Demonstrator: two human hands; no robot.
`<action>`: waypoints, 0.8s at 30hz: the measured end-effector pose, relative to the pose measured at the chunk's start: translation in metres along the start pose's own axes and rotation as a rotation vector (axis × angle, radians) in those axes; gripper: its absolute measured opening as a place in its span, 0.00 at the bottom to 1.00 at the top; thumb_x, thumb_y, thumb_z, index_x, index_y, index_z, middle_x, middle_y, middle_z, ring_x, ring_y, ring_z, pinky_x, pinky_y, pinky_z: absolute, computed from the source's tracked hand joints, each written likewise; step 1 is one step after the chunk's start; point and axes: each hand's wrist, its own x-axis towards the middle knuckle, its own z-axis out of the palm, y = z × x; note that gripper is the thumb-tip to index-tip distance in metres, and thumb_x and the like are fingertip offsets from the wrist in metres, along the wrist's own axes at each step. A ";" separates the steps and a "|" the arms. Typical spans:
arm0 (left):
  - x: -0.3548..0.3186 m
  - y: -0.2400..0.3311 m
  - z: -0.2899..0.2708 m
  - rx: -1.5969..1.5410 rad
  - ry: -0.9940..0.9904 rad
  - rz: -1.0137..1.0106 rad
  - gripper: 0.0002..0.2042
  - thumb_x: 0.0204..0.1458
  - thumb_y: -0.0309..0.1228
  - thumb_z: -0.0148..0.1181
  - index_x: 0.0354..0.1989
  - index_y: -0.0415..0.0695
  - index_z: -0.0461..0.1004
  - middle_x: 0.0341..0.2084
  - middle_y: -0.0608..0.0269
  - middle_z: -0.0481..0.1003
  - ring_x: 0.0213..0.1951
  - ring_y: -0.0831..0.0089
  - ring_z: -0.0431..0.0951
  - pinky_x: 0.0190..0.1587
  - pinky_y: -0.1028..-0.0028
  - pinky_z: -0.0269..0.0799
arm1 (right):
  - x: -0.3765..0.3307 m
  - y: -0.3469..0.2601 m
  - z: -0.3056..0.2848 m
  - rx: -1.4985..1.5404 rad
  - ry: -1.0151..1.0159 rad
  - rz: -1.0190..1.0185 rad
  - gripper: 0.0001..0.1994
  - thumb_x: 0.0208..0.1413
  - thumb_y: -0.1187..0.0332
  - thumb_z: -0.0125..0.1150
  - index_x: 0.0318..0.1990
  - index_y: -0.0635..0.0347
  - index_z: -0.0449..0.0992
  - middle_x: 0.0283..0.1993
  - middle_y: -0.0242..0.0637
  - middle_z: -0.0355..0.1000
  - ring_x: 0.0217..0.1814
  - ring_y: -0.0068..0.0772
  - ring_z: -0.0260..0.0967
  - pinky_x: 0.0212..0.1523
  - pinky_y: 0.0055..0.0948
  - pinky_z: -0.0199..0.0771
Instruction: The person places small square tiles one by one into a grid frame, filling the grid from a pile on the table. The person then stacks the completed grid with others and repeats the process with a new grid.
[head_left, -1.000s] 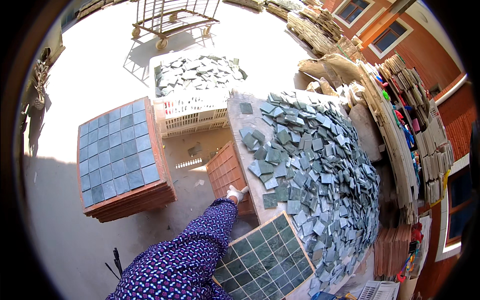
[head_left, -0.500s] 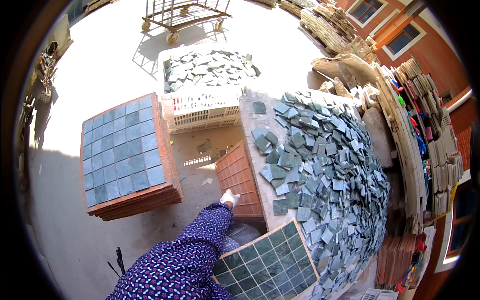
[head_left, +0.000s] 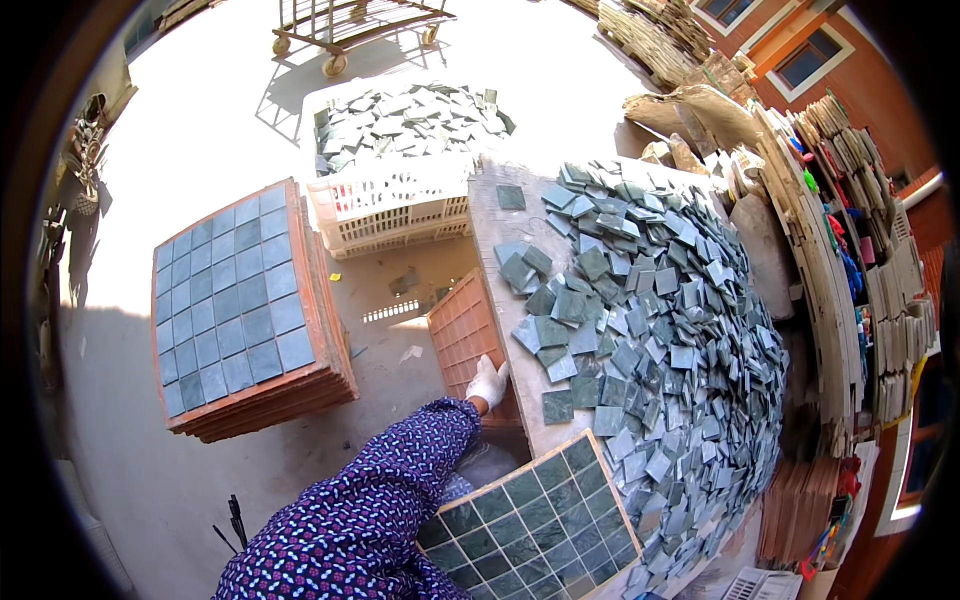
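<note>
My left hand, in a white glove with a purple patterned sleeve, is curled over the near edge of an empty orange grid tray. That tray leans upright against the side of a stone table. A heap of loose grey-green square tiles covers the table. Right in front of me lies a grid tray filled with dark green tiles. My right hand is out of view.
A stack of orange trays topped with blue-grey tiles stands on the ground to the left. A white plastic crate full of tiles sits beyond it, with a wheeled metal cart farther back. Stacked boards and packages line the right side.
My left hand slid from the table's edge onto the leaning orange tray. The view has drifted slightly, and the white crate now shows more fully.
</note>
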 end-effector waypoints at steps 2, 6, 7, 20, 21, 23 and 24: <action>-0.008 0.014 -0.003 0.025 -0.036 -0.020 0.35 0.58 0.53 0.43 0.63 0.34 0.52 0.59 0.38 0.62 0.55 0.42 0.68 0.57 0.55 0.64 | 0.005 0.010 0.008 -0.049 0.035 -0.104 0.11 0.60 0.68 0.56 0.42 0.68 0.76 0.41 0.46 0.77 0.42 0.41 0.73 0.44 0.34 0.74; -0.021 0.027 -0.012 0.078 0.014 -0.097 0.34 0.57 0.52 0.44 0.62 0.35 0.54 0.53 0.39 0.69 0.52 0.46 0.72 0.54 0.56 0.67 | 0.007 0.035 0.010 -0.129 0.061 -0.172 0.10 0.59 0.69 0.56 0.42 0.67 0.77 0.41 0.46 0.77 0.42 0.40 0.74 0.45 0.34 0.74; -0.022 0.030 -0.016 0.087 0.017 -0.120 0.34 0.57 0.52 0.44 0.62 0.35 0.54 0.52 0.39 0.69 0.52 0.47 0.73 0.53 0.56 0.67 | 0.005 0.030 0.012 -0.124 0.065 -0.149 0.10 0.59 0.69 0.56 0.42 0.67 0.77 0.41 0.45 0.77 0.42 0.40 0.74 0.45 0.34 0.74; 0.041 -0.115 -0.062 -0.191 0.121 -0.244 0.14 0.51 0.29 0.49 0.43 0.37 0.73 0.40 0.42 0.76 0.45 0.47 0.77 0.42 0.60 0.73 | 0.009 -0.064 -0.016 0.421 -0.136 0.255 0.14 0.59 0.67 0.56 0.47 0.67 0.74 0.42 0.43 0.75 0.39 0.36 0.72 0.39 0.31 0.72; 0.045 -0.123 -0.072 -0.293 0.187 -0.258 0.13 0.51 0.29 0.49 0.41 0.37 0.74 0.38 0.43 0.77 0.43 0.47 0.78 0.39 0.60 0.73 | 0.011 -0.068 -0.016 0.480 -0.174 0.272 0.14 0.59 0.67 0.55 0.47 0.68 0.74 0.41 0.43 0.75 0.39 0.35 0.71 0.39 0.30 0.72; -0.001 -0.067 -0.089 -0.505 0.089 -0.275 0.12 0.50 0.26 0.48 0.40 0.36 0.74 0.33 0.46 0.76 0.38 0.48 0.79 0.36 0.59 0.74 | 0.002 -0.068 -0.027 0.562 -0.143 0.367 0.14 0.59 0.67 0.54 0.47 0.68 0.73 0.41 0.43 0.74 0.38 0.34 0.71 0.37 0.30 0.71; -0.010 -0.058 -0.096 -0.473 0.047 -0.200 0.11 0.50 0.25 0.48 0.40 0.36 0.73 0.31 0.48 0.76 0.36 0.50 0.79 0.34 0.59 0.74 | 0.002 -0.070 -0.033 0.601 -0.128 0.395 0.14 0.59 0.66 0.54 0.48 0.68 0.73 0.41 0.42 0.74 0.38 0.34 0.71 0.37 0.29 0.71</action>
